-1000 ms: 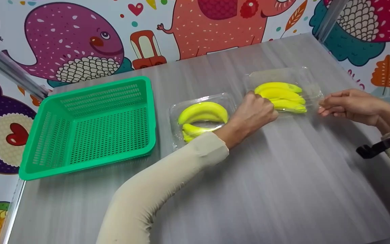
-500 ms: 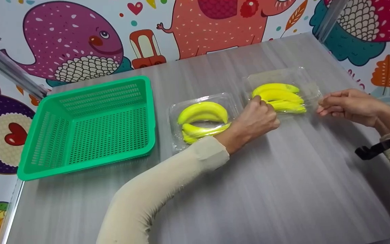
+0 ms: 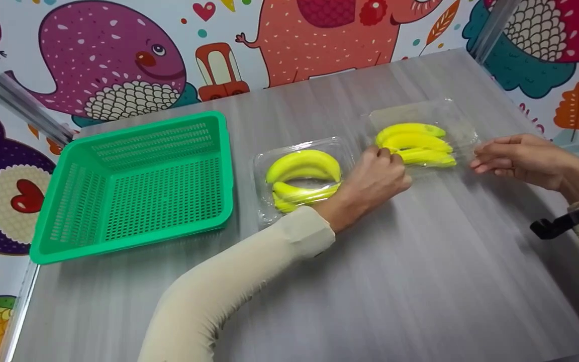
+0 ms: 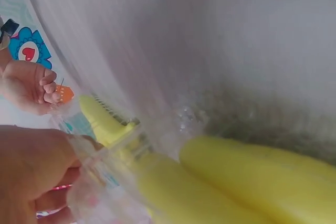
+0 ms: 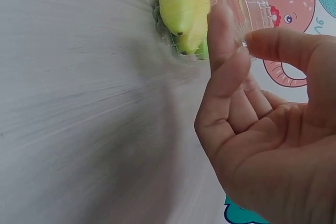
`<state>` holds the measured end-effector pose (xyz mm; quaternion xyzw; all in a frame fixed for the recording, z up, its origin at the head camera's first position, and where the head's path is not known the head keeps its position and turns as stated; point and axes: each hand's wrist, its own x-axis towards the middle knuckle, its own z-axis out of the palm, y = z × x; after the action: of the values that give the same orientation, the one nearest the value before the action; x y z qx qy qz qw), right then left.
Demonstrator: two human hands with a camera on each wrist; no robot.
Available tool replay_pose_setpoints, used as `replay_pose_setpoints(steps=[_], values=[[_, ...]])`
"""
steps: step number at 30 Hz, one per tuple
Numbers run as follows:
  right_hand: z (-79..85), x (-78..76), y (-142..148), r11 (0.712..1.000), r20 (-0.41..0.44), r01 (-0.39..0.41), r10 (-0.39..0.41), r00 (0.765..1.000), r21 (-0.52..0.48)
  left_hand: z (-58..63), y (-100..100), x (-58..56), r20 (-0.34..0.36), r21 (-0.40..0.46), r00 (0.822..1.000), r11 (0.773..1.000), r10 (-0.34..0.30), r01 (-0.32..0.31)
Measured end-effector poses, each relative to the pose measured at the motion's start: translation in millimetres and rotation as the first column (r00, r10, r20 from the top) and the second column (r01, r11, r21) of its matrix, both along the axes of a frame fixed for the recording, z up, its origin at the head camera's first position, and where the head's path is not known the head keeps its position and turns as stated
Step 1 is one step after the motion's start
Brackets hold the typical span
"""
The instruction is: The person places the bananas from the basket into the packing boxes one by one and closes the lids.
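Observation:
A clear plastic box [image 3: 405, 111] holding several yellow bananas [image 3: 415, 143] lies at the right of the table. My left hand [image 3: 375, 173] pinches its near left edge with curled fingers. In the left wrist view, the clear plastic [image 4: 113, 177] bends across those fingers, beside large bananas [image 4: 247, 171]. At the opposite side, my right hand [image 3: 525, 158] pinches the box's right edge between thumb and fingertips. Seen from the right wrist, banana tips [image 5: 181, 24] show through the box wall just past the index finger. A second clear box [image 3: 264, 166] with bananas [image 3: 304, 163] is partly hidden by my left forearm.
A green perforated basket [image 3: 133, 241] stands on the table's left side, nothing in it. Printed wall panels [image 3: 319, 45] border the grey table [image 3: 395, 281] at the back and sides. A black strap end [image 3: 546, 229] juts from my right cuff.
My left hand has shifted slightly toward me along the box's edge. The right hand stays at its corner, and the boxes barely move.

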<state>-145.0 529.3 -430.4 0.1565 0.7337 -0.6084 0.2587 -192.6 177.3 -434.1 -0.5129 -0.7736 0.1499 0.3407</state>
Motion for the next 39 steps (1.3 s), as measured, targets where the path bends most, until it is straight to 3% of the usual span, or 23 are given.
replay_pose_setpoints(steps=[4, 7, 9, 12, 16, 19, 24, 28, 39], values=[[-1.7, -1.0, -3, 0.997, 0.000, 0.025, -0.025, 1.000, 0.067, 0.7, -8, -2.2, 0.027, 0.089, 1.000, 0.996, 0.014, -0.016], [-1.5, 0.1, -4, 0.997, -0.001, 0.028, -0.028, 1.000, 0.078, 6.6, -14, -5.3, 0.148, 0.117, 0.988, 0.992, 0.036, -0.054], [-0.7, 1.2, -4, 0.996, -0.008, 0.022, -0.021, 1.000, 0.086, 10.8, -18, -8.6, 0.257, 0.116, 0.965, 0.989, 0.054, -0.086], [0.1, 1.6, -3, 0.995, -0.026, 0.008, -0.006, 1.000, 0.099, 15.5, -23, -15.1, 0.415, 0.116, 0.907, 0.985, 0.070, -0.130], [0.2, 0.3, -1, 0.995, -0.032, -0.019, 0.022, 0.999, 0.097, 17.8, -29, -25.3, 0.614, 0.137, 0.789, 0.981, 0.024, -0.137], [-0.7, -0.1, 0, 0.997, -0.031, -0.028, 0.030, 0.999, 0.075, 18.2, -33, -30.6, 0.701, 0.154, 0.713, 0.980, -0.022, -0.122], [-2.1, -0.3, 3, 1.000, -0.020, -0.026, 0.026, 0.999, -0.003, 19.0, -37, -34.0, 0.757, 0.175, 0.649, 0.980, -0.072, -0.096], [-1.6, 0.2, 4, 0.999, -0.012, -0.039, 0.038, 0.999, -0.013, 19.4, -37, -34.6, 0.775, 0.186, 0.624, 0.979, -0.094, -0.084], [-1.1, -1.8, 2, 0.995, 0.008, 0.014, -0.015, 1.000, 0.100, 22.0, -38, -34.8, 0.798, 0.187, 0.594, 0.978, -0.099, -0.088]])
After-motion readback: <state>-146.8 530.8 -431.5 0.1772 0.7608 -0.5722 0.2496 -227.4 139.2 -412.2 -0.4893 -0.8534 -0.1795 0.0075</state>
